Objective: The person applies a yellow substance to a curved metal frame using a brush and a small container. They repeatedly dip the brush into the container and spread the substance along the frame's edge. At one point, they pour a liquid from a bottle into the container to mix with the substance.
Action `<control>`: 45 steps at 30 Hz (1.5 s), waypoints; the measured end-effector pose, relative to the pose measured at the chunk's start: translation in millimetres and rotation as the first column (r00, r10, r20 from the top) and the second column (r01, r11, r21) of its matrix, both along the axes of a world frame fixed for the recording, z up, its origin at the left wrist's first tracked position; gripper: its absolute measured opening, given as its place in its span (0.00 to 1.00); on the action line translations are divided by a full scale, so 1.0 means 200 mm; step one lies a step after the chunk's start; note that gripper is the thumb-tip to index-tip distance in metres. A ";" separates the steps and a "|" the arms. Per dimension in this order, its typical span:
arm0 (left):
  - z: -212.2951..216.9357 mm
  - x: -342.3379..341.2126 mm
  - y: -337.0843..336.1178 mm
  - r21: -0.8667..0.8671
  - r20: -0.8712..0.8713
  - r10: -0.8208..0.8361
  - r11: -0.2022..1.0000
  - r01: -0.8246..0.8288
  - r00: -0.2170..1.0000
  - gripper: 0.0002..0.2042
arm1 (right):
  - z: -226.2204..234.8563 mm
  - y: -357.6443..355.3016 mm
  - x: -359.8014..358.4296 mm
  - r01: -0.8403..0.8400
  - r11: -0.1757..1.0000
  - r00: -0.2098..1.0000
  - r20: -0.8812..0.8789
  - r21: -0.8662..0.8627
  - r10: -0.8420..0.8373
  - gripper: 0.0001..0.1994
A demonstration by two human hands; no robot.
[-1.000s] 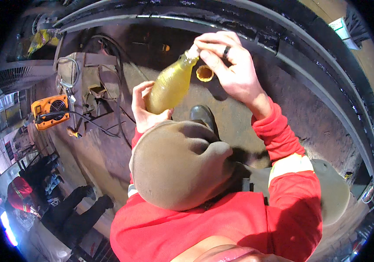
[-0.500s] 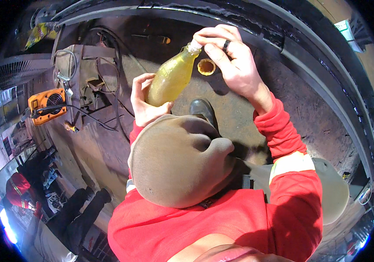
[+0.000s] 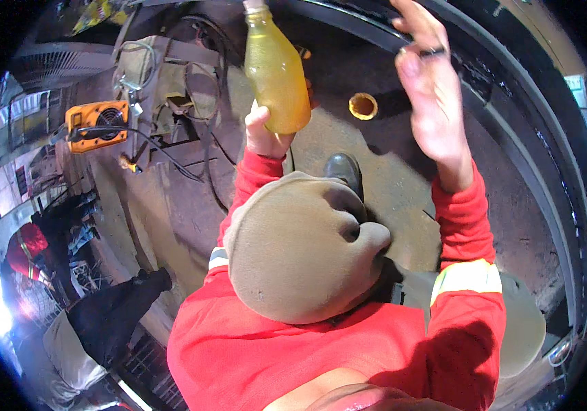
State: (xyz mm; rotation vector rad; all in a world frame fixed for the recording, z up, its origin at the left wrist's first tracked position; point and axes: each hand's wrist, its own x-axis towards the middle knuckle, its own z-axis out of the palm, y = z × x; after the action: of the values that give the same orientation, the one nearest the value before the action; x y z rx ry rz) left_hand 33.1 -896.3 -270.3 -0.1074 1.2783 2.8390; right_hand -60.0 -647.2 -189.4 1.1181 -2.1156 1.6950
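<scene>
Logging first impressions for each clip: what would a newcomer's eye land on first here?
Top centre, the left hand grips a plastic bottle of cloudy yellow liquid by its base. The right hand, open with a dark ring on one finger, is raised beside it at upper right. Bright red sleeves with a reflective band fill the lower frame, and an orange device sits at left.

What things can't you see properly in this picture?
- Bottle: in the head view its top is cut off by the upper edge, so a cap cannot be told.
- Left hand: mostly hidden behind the bottle's base.
- Right hand: fingertips blurred; whether it holds anything small cannot be told.
- Boot: partly hidden by the tan beanie.
- Orange device: details too small.
</scene>
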 end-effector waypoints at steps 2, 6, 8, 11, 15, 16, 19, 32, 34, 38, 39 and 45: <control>0.00 -0.05 -0.04 0.066 -0.017 0.019 0.998 -0.018 1.000 0.41 | -0.05 0.00 0.05 0.069 0.979 0.987 0.155 -0.190 -0.039 0.24; 0.01 -0.01 -0.19 0.012 -0.068 0.089 0.996 -0.088 0.994 0.41 | -0.19 -0.03 0.13 0.130 0.974 0.964 0.252 -0.187 -0.081 0.16; -0.01 0.04 -0.25 0.066 -0.116 0.114 0.992 -0.107 0.987 0.41 | -0.29 -0.05 0.18 0.159 0.971 0.934 0.345 -0.179 -0.090 0.15; -0.01 0.14 -0.34 0.046 -0.104 0.232 0.972 -0.229 0.967 0.42 | -0.44 -0.05 0.22 0.201 0.972 0.902 0.411 -0.121 -0.135 0.13; 0.01 0.25 -0.50 -0.308 -0.099 0.333 0.886 -0.347 0.938 0.43 | -0.66 0.00 0.24 0.312 0.949 0.851 0.459 -0.047 -0.256 0.08; -0.01 0.27 -0.56 -0.360 -0.107 0.347 0.860 -0.362 0.932 0.40 | -0.71 0.01 0.23 0.347 0.937 0.825 0.482 -0.020 -0.295 0.06; -0.15 0.35 -0.73 -0.603 -0.079 0.481 0.674 -0.426 0.873 0.36 | -0.89 0.07 0.23 0.429 0.893 0.660 0.628 0.136 -0.412 0.05; -0.60 0.24 -0.80 -0.854 -0.207 0.665 0.235 -0.464 0.717 0.36 | -1.18 0.10 0.23 0.367 0.898 0.667 0.604 0.244 -0.437 0.10; -0.67 0.21 -0.80 -0.876 -0.236 0.733 0.125 -0.467 0.639 0.36 | -1.18 0.10 0.24 0.293 0.889 0.740 0.505 0.353 -0.444 0.19; -0.77 0.16 -0.78 -0.874 -0.236 0.726 0.131 -0.468 0.646 0.28 | -1.26 0.11 0.28 0.265 0.862 0.804 0.394 0.433 -0.445 0.29; -0.81 0.16 -0.77 -0.854 -0.206 0.732 0.189 -0.485 0.649 0.24 | -1.27 0.10 0.30 0.266 0.849 0.813 0.368 0.456 -0.452 0.29; -1.01 0.21 -0.91 -0.840 0.338 0.812 0.489 -0.237 0.475 0.30 | -1.34 0.10 0.29 0.245 0.858 0.829 0.362 0.451 -0.427 0.31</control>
State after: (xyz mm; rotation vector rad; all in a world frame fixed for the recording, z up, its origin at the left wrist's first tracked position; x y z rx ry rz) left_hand 74.7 -1077.3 -472.4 -1.8186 2.2425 1.8928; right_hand -2.0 -626.4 -456.4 0.3663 -2.8254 1.5015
